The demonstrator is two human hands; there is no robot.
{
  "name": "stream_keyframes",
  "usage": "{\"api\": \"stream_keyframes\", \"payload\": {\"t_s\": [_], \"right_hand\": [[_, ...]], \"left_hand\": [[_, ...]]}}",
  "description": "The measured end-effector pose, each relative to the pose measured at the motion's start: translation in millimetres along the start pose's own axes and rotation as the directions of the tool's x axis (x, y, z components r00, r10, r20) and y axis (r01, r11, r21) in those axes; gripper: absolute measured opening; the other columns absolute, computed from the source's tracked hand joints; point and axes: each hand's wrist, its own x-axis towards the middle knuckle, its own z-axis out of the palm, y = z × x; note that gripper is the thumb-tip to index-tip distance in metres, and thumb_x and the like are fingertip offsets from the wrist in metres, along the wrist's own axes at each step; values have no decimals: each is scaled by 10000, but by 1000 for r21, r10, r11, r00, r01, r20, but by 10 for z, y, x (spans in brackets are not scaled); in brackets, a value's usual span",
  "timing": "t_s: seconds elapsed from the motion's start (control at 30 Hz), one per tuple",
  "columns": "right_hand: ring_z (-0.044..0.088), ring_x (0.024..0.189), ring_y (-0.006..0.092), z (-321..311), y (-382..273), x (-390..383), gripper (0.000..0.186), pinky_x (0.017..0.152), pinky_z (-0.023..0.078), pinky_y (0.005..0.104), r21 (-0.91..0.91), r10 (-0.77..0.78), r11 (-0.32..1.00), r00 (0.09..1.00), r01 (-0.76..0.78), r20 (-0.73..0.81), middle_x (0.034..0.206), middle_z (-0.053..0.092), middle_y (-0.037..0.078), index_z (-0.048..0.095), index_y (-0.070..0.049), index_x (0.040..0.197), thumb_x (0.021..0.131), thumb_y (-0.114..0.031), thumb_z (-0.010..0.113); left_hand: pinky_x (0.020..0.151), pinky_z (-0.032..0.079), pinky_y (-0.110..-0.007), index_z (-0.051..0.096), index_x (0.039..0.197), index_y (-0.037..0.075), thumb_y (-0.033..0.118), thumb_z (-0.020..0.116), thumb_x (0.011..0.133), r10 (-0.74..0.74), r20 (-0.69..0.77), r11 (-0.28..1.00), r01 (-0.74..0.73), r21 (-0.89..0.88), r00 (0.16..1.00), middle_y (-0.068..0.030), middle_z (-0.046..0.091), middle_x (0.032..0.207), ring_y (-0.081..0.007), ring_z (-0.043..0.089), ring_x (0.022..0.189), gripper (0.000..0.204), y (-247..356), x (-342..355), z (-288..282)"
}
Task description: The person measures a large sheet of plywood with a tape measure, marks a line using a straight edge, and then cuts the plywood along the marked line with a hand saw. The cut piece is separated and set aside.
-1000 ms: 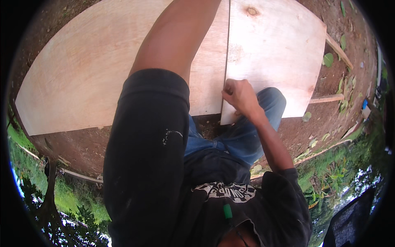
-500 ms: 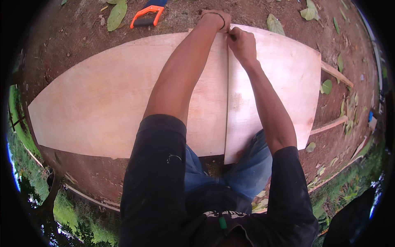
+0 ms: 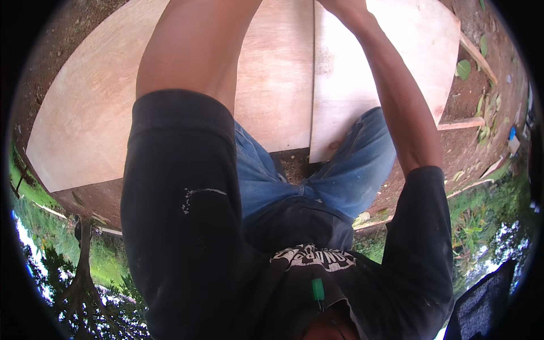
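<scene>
The right hand (image 3: 344, 5) is cut off at the top, so I can't tell what its fingers do. The left hand is out of sight, so I can't tell if the hands are together. Under the right hand is a pale wood board (image 3: 416, 62), next to the line where it meets a bigger wood board (image 3: 90, 107) on its left. The big left arm (image 3: 198, 45) blocks part of that one. Nearer the body than the right hand, a blue-jeans knee (image 3: 368, 136) covers a board corner. Right of the hand, two sticks (image 3: 477, 55) poke out, near a green leaf (image 3: 463, 69) on brown dirt (image 3: 453, 161).
</scene>
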Motion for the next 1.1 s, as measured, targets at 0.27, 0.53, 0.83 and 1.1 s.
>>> {"api": "stream_keyframes", "payload": {"t_s": [0.27,0.53,0.83,1.1], "right_hand": [[671,633,429,304,-581,-3096,95,607,556,517,88,158,964,809,-250,566,699,655,233,586,19,752,782,-60,629],[713,841,382,324,-606,-3385,120,757,576,460,-13,164,962,539,-272,826,868,723,206,717,-5,858,802,-92,657],[715,670,296,-137,-34,-910,115,632,560,391,405,191,908,969,-113,-159,783,721,184,698,23,875,864,-90,714],[697,718,345,104,127,303,110,667,550,451,132,24,991,955,16,-296,782,706,175,714,-61,957,884,-131,668]], "left_hand": [[986,509,-463,733,1134,5,464,647,903,-73,0,996,73,55,997,-198,705,1204,-339,661,1151,521,144,-186,-193],[997,509,-460,725,1152,7,418,640,925,-29,-51,1000,29,8,998,-202,686,1245,-339,645,1184,478,104,5,-58],[1002,514,-470,738,1170,93,445,641,915,-224,-33,962,215,-169,974,-146,691,1263,-315,657,1185,445,256,-425,-232],[1019,499,-511,652,1337,240,335,595,953,-189,94,966,202,-161,978,-92,618,1398,-294,618,1254,400,188,-331,-214]]}}
